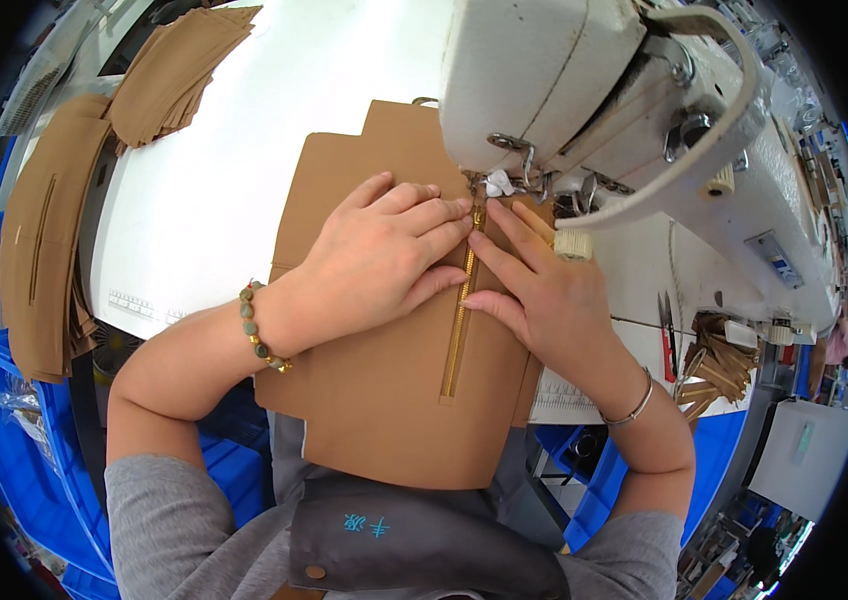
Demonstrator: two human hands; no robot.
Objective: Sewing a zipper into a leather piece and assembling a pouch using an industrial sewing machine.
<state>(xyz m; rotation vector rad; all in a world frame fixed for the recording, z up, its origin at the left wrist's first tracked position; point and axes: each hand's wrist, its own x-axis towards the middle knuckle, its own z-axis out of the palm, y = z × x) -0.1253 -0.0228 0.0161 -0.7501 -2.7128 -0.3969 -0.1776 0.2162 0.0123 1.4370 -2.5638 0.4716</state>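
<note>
A brown cut panel (374, 415) with a gold zipper (460, 319) lying lengthwise in a narrow slot lies under the white sewing machine's needle area (479, 186). My left hand (387, 247) lies on the panel left of the zipper, fingers extended, their tips just short of the presser foot. My right hand (544, 290) rests with outstretched fingers along the zipper's right side, index and middle fingertips near its upper end, thumb beside its middle. The panel's top edge runs behind the machine head, and part of its right side is hidden by my right hand.
The machine arm (764, 230) spans the upper right. Brown piece stacks (169, 75) (49, 240) sit left on the white table (194, 200). Red-handled scissors (667, 350) and brown scraps (719, 365) lie at right. Blue bins (4, 430) flank the table below.
</note>
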